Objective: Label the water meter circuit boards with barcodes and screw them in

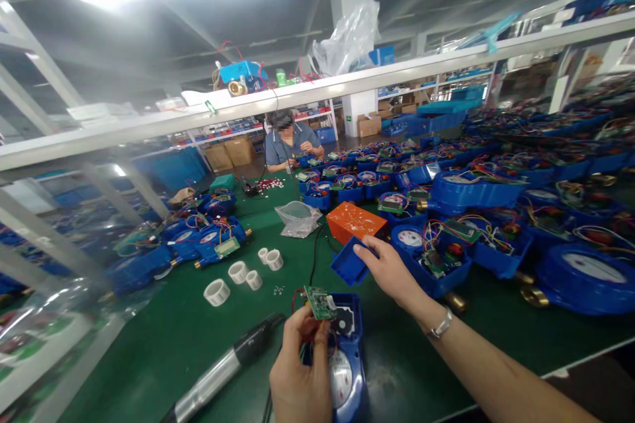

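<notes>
My left hand (303, 360) pinches a green circuit board (320, 303) by its lower edge, above an open blue water meter (354, 370). Wires run down from the board into the meter housing, where a round black part and a white dial show. Off to the right, my right hand (389, 268) grips a small blue plastic box (350, 262) between thumb and fingers. This box is tilted and held just in front of an orange box (356, 221). The fingers under the blue box are hidden.
An electric screwdriver (223, 370) lies at the front left. Several white tape rolls (217, 292), tiny screws (278, 291) and a plastic bag (297, 218) are on the green table. Rows of blue meters (476, 192) crowd the right. A co-worker (292, 142) sits opposite, beyond an overhead shelf (297, 94).
</notes>
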A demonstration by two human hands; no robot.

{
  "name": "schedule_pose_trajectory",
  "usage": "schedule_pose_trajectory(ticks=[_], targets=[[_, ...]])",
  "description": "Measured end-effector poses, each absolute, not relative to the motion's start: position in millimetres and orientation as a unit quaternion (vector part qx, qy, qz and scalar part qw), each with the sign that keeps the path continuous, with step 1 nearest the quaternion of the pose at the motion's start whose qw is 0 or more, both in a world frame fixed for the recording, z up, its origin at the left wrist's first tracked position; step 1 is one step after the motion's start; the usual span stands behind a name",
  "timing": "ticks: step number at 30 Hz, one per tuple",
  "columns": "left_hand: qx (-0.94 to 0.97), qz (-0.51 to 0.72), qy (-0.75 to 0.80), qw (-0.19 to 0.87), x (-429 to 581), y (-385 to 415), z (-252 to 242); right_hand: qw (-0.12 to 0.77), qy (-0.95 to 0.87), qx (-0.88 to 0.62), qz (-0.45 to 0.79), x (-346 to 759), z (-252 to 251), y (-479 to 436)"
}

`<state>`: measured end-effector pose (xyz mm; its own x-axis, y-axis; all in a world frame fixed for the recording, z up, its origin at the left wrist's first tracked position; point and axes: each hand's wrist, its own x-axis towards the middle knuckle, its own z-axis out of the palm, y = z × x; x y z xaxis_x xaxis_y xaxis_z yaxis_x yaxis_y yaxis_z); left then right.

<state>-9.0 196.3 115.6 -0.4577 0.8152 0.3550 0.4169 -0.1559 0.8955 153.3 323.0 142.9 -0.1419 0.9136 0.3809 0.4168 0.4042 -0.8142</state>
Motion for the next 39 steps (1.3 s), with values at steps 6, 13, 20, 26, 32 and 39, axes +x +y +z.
schedule_pose_trajectory(ticks=[6,13,20,26,32,39], targets=[[0.516,0.565,0.623,0.159,-15,193,118,0.285,-0.800,-0.391,0.356,150,187,350],[0.606,0.527,0.596,0.000,-13,186,118,0.061,-0.870,-0.340,0.350,106,209,367],[0.577,0.517,0.629,-0.059,-10,185,116,-0.046,-0.875,-0.359,0.322,95,211,376],[0.650,0.478,0.553,-0.208,-15,190,114,-0.161,-0.834,-0.364,0.382,75,214,375],[0.734,0.378,0.499,-0.265,-18,192,122,-0.218,-0.789,-0.390,0.421,55,204,366],[0.771,0.323,0.478,-0.270,-14,193,133,-0.212,-0.772,-0.386,0.458,57,194,367]])
